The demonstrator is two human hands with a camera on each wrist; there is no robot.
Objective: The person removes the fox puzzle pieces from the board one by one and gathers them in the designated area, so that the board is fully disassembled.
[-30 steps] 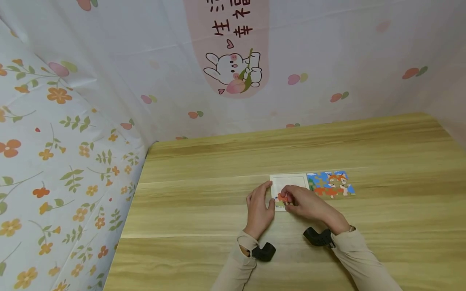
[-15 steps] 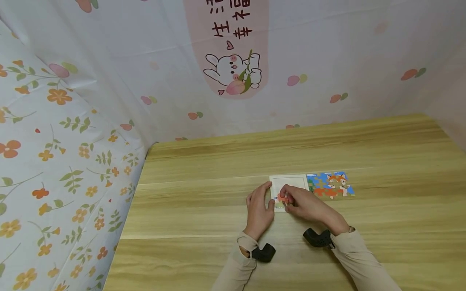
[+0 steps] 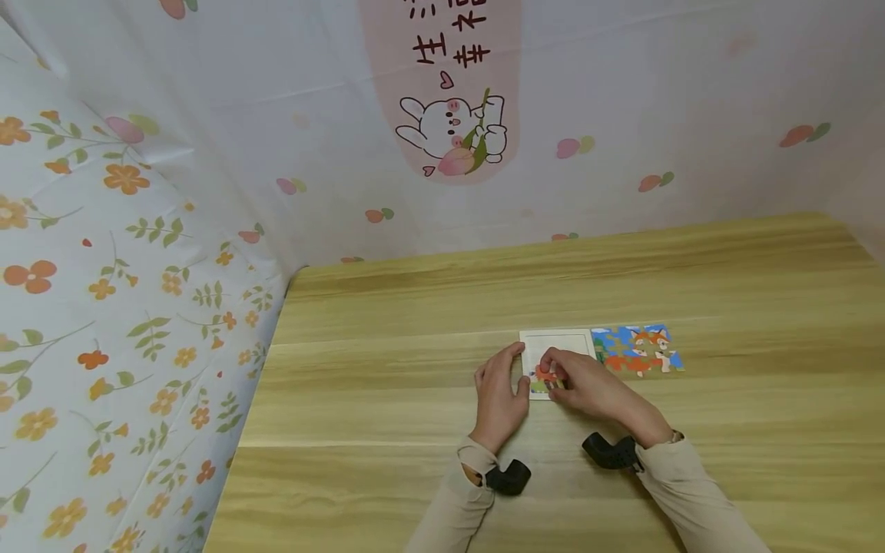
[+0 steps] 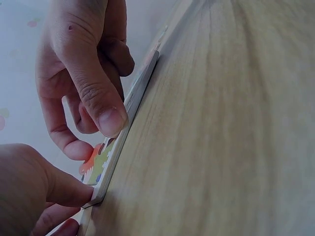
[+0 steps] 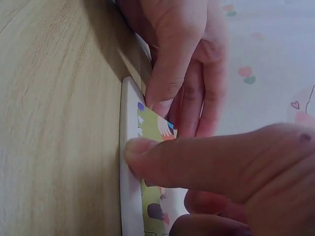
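A pale puzzle tray (image 3: 556, 338) lies on the table, with orange and green picture pieces (image 3: 538, 385) in its near left corner. My left hand (image 3: 499, 395) rests along the tray's left side, index fingertip near the far corner and thumb (image 5: 165, 96) at the edge of the pieces. Over the near left part, my right hand (image 3: 584, 384) holds bent fingers around an orange puzzle piece (image 4: 90, 163). Its index fingertip touches the piece while the thumb (image 4: 110, 120) presses at the tray's front rim. The palm hides part of the tray.
Against the tray's right side lies a patch of puzzle pieces (image 3: 639, 349) showing a fox on blue. The wood-grain table (image 3: 387, 384) meets a patterned white cloth (image 3: 325, 153) at the back and left. Each wrist wears a black camera mount (image 3: 508, 478).
The head view has shifted a little, so everything sits slightly farther right. Both hands keep the same places at the tray.
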